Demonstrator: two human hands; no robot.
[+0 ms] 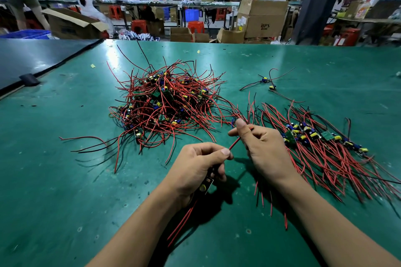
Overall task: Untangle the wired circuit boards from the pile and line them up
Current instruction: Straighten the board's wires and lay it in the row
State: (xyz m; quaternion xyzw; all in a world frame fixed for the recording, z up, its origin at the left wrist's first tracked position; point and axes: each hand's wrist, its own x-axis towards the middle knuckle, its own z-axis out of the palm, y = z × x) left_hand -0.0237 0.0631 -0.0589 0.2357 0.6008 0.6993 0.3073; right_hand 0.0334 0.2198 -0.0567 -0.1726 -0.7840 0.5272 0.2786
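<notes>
In the head view, two hands work low in the middle of the frame over a green table (65, 180). The left hand (195, 165) has its fingers curled, thumb and forefinger pinching the lower end of one red wire (234, 142). One small circuit board (205, 186) sits under its curled fingers, and that board's red and black leads trail toward the bottom edge. The right hand (262, 147), just right of it, pinches the same red wire higher up between thumb and forefinger, and a few more wire ends hang below its wrist. Above the hands, in the centre, lies one tangled pile (165, 102) of red and black wires and boards, too knotted to count. At right, one row of boards (314, 136) lies side by side with its wires fanned toward the lower right; the boards overlap too much for a sure count. Two loose boards (268, 83) lie joined by their wires in the upper right, apart from both groups. Beyond the table's far edge, a stacked cardboard box (264, 26) reads "BPS". An open cardboard box (71, 24) stands at upper left and a blue crate (192, 14) near top centre; what either holds cannot be seen. At least three red stools (196, 26) stand there, and several people sit or stand at distant benches.
</notes>
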